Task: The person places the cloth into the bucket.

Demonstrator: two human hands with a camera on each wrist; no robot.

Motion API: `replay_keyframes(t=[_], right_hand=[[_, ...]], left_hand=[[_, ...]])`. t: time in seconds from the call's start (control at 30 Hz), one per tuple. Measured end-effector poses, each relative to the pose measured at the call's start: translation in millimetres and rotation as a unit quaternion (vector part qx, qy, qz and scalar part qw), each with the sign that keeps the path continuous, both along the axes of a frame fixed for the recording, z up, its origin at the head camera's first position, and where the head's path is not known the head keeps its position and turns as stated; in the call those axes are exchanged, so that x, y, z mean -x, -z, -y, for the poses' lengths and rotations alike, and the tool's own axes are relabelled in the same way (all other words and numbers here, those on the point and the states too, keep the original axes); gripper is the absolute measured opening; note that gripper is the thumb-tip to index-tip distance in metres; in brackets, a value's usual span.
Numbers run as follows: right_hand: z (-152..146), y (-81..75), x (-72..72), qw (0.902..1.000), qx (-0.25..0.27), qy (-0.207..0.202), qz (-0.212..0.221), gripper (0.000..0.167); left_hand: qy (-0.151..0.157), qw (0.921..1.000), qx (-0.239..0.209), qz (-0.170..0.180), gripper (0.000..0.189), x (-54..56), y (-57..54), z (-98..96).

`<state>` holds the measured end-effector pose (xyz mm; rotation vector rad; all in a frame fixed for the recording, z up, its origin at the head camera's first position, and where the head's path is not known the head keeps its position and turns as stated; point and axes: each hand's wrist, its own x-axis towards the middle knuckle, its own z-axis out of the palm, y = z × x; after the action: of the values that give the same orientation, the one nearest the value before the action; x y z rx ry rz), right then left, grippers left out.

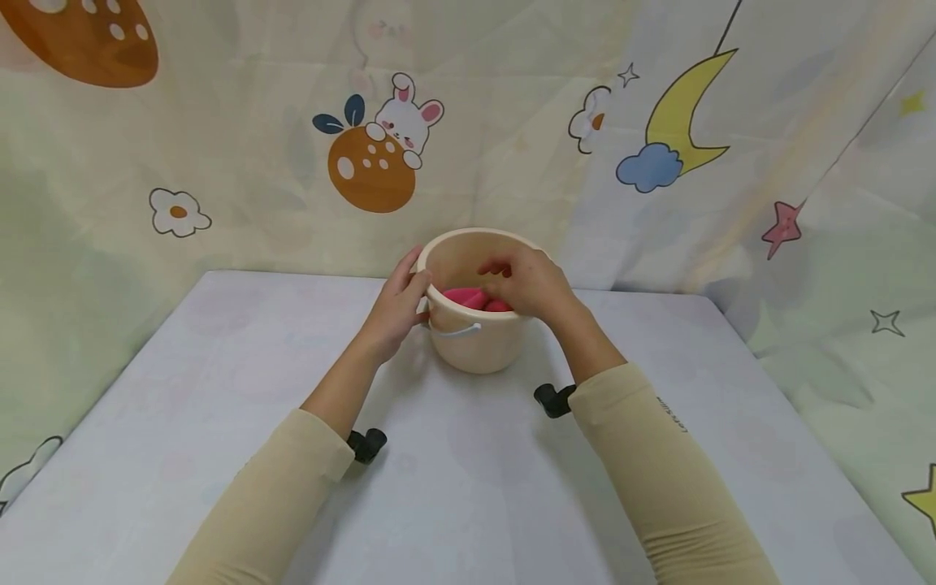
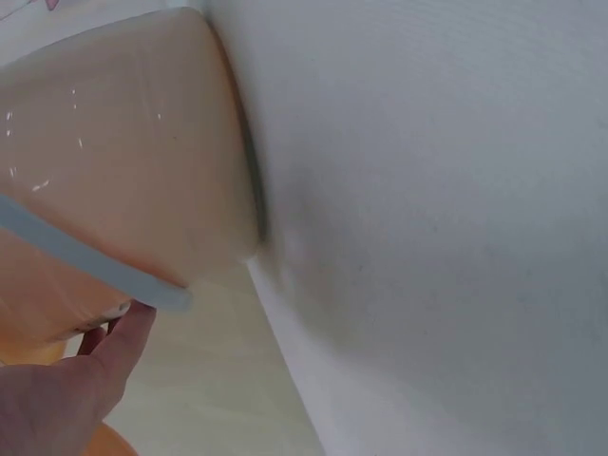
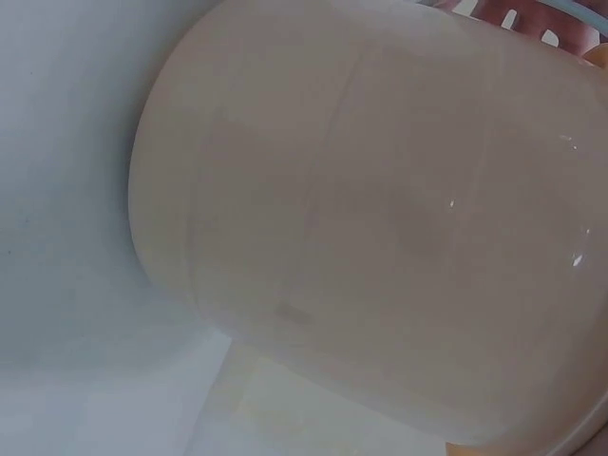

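Note:
A cream plastic bucket [image 1: 478,345] with a pale handle [image 1: 459,331] stands upright near the table's far edge. My left hand [image 1: 398,309] grips its left side, thumb at the rim and fingers against the outer wall. In the left wrist view, the fingers of that left hand [image 2: 81,389] touch the wall beside the handle's end. Over the right rim, my right hand [image 1: 537,284] reaches into the bucket with bent fingers. Bright pink and red things [image 1: 468,298] lie inside, close to its fingertips. Whether it pinches one is hidden; the right wrist view shows mainly the bucket's outer wall [image 3: 351,218].
The bucket stands on a white-covered table [image 1: 468,479]. Right behind the table hangs a cloth backdrop [image 1: 497,122] printed with cartoon figures. Black camera mounts [image 1: 554,400] stick out inward from both wrists.

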<state>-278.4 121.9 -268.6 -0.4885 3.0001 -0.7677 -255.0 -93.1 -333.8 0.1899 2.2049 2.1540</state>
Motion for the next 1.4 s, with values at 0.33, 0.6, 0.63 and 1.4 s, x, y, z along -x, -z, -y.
replay_keyframes(t=[0.33, 0.6, 0.63, 1.4], right_hand=[[-3.0, 4.1, -4.2, 0.9971, 0.058, -0.006, -0.05, 0.031], [-4.3, 9.3, -7.1, 0.9872, 0.109, -0.025, -0.114, 0.031], [-4.5, 9.8, -7.7, 0.9855, 0.112, -0.027, -0.125, 0.032], [-24.5, 12.5, -14.7, 0.9825, 0.06, 0.02, -0.175, 0.057]], left_hand=[[0.006, 1.0, -0.002, -0.003, 0.061, 0.9, -0.7, -1.1], [0.003, 1.0, 0.008, -0.002, 0.061, 0.9, -1.9, -0.3], [0.001, 0.9999, 0.013, -0.002, 0.061, 0.8, -2.3, 0.1], [-0.027, 0.9794, 0.193, -0.052, 0.059, 4.7, -17.1, 26.3]])
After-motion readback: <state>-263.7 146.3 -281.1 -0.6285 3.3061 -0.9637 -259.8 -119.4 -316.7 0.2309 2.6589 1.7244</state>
